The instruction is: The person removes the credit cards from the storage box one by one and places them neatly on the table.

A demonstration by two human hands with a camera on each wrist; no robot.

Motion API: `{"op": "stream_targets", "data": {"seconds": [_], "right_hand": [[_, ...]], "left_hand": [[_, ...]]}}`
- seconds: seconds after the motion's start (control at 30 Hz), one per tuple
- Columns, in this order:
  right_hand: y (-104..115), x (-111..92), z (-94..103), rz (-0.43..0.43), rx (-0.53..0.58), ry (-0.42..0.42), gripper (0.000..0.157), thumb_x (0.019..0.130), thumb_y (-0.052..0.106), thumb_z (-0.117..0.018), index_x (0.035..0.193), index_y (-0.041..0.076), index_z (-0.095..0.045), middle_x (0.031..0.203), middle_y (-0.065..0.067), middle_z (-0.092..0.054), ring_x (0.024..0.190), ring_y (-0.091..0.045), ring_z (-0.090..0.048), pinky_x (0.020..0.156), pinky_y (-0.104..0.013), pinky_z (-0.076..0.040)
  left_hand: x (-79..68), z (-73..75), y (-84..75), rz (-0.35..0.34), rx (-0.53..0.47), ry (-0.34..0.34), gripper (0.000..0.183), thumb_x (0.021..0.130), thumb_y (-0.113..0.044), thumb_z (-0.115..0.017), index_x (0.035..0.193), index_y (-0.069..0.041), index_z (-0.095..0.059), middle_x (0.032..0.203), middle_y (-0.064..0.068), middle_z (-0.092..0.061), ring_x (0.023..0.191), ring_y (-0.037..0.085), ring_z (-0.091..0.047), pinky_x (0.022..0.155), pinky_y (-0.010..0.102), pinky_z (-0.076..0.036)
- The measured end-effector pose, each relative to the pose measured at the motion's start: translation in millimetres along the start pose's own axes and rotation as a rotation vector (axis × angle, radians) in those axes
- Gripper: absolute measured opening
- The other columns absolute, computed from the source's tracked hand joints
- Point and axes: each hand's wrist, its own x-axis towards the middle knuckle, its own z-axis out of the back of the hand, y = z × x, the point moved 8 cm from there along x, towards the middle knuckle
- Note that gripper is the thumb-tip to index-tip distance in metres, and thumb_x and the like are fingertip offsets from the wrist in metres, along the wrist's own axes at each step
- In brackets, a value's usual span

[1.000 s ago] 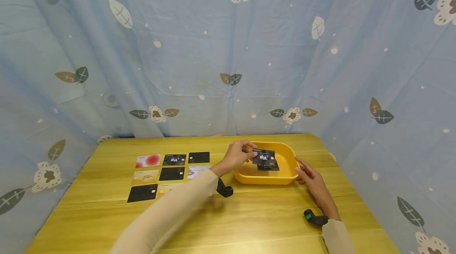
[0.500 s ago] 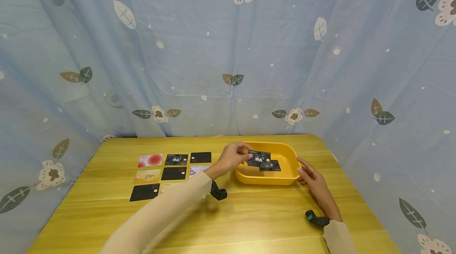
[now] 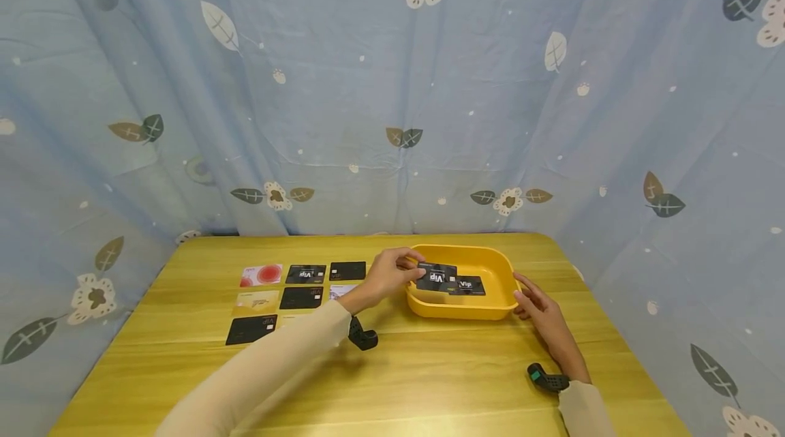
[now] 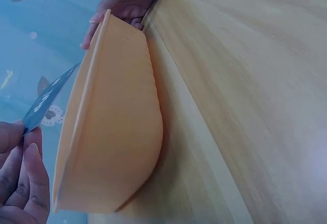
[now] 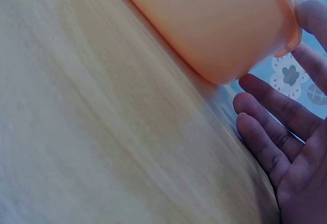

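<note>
My left hand (image 3: 386, 273) pinches a black VIP card (image 3: 437, 278) by its left edge, between thumb and fingers. The card slants over the left part of the yellow plastic tray (image 3: 505, 266), and in the left wrist view it reaches past the rim. Inside the tray lies another black VIP card (image 3: 471, 285), partly overlapped by the held one in the head view. My right hand (image 3: 542, 307) holds the tray's right end, thumb and forefinger at the rim. In the right wrist view its other fingers (image 5: 255, 106) lie loosely extended along the tray's outer side.
Left of the tray, several cards lie in rows on the wood-grain table (image 3: 429, 382), among them a red-and-white card (image 3: 262, 275), a gold card (image 3: 256, 301) and a black card (image 3: 251, 330). My left sleeve (image 3: 276, 362) covers part of the front row. A blue patterned curtain (image 3: 343, 116) hangs behind.
My left hand has drawn the held card leftward across the tray, so more of the card lying inside shows. My right hand stays at the tray's right end.
</note>
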Motion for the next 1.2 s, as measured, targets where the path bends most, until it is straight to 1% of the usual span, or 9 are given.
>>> {"op": "stream_targets", "data": {"seconds": [0.1,0.33,0.5,0.73,0.87,0.93,1.0,1.1,1.2], "right_hand": [[1,0,-0.3,0.004,-0.002,0.001,0.052,0.109,0.033,-0.054,0.159,0.023,-0.043,0.127,-0.02,-0.06,0.092,-0.026,-0.066,0.08,-0.028,-0.057],[-1,0,-0.7,0.007,-0.01,0.002,0.052,0.109,0.032,-0.054,0.159,0.023,-0.042,0.127,-0.021,-0.059,0.092,-0.026,-0.066,0.08,-0.028,-0.057],[1,-1,-0.1,0.01,-0.006,0.007,0.052,0.11,0.031,-0.053,0.159,0.023,-0.042,0.129,-0.022,-0.058,0.093,-0.027,-0.066,0.08,-0.027,-0.056],[2,-3,-1.0,0.009,0.003,0.013,0.053,0.11,0.031,-0.053,0.16,0.022,-0.041,0.13,-0.023,-0.058,0.094,-0.028,-0.066,0.08,-0.028,-0.057],[1,-3,-0.8,0.01,0.005,0.011,0.053,0.11,0.03,-0.053,0.16,0.022,-0.041,0.13,-0.024,-0.058,0.094,-0.028,-0.066,0.08,-0.028,-0.057],[1,-2,-0.5,0.008,0.004,0.007,0.053,0.109,0.031,-0.054,0.16,0.022,-0.041,0.13,-0.024,-0.058,0.093,-0.026,-0.066,0.08,-0.028,-0.057],[1,-2,-0.3,0.004,0.001,0.003,0.052,0.109,0.031,-0.054,0.159,0.022,-0.041,0.13,-0.024,-0.058,0.092,-0.024,-0.066,0.079,-0.027,-0.056],[0,-2,0.0,0.003,-0.002,0.001,0.052,0.109,0.032,-0.054,0.159,0.022,-0.042,0.129,-0.023,-0.059,0.091,-0.022,-0.066,0.079,-0.027,-0.056],[-1,-1,0.4,0.005,-0.004,0.0,0.052,0.11,0.031,-0.053,0.159,0.022,-0.042,0.129,-0.023,-0.059,0.091,-0.022,-0.066,0.079,-0.027,-0.056]], "left_hand": [[-5.1,5.3,2.7,0.007,-0.014,-0.003,0.021,0.094,-0.014,-0.078,0.115,-0.012,-0.075,0.094,0.005,-0.074,0.083,0.021,-0.071,0.081,0.053,-0.059],[-17.2,20.1,8.7,0.022,-0.036,0.017,0.024,0.097,-0.015,-0.074,0.121,-0.01,-0.072,0.097,0.004,-0.075,0.094,0.047,-0.068,0.085,0.064,-0.053],[-22.4,31.0,12.0,0.02,-0.037,0.001,0.028,0.097,-0.015,-0.074,0.124,-0.006,-0.071,0.096,0.004,-0.075,0.094,0.05,-0.067,0.083,0.063,-0.054],[-29.3,42.5,16.2,0.022,-0.031,-0.034,0.024,0.096,-0.014,-0.075,0.12,-0.009,-0.073,0.096,0.006,-0.075,0.09,0.042,-0.069,0.081,0.061,-0.055],[-33.4,46.2,19.0,0.02,-0.033,-0.038,0.027,0.096,-0.013,-0.075,0.121,-0.006,-0.072,0.097,0.009,-0.075,0.087,0.039,-0.07,0.08,0.06,-0.056],[-35.8,48.2,20.2,0.021,-0.033,-0.038,0.027,0.096,-0.01,-0.075,0.122,-0.004,-0.071,0.098,0.012,-0.074,0.087,0.042,-0.069,0.078,0.057,-0.057],[-39.0,50.2,21.0,0.026,-0.034,-0.032,0.027,0.097,-0.007,-0.073,0.123,0.0,-0.07,0.098,0.016,-0.073,0.087,0.047,-0.067,0.074,0.049,-0.058],[-43.7,53.9,23.4,0.035,-0.034,-0.019,0.027,0.098,-0.004,-0.07,0.124,0.002,-0.068,0.099,0.021,-0.072,0.087,0.051,-0.064,0.069,0.043,-0.057],[-48.5,58.7,25.6,0.041,-0.04,-0.01,0.026,0.099,-0.005,-0.069,0.124,0.002,-0.067,0.1,0.021,-0.071,0.087,0.049,-0.066,0.071,0.049,-0.058]]}}
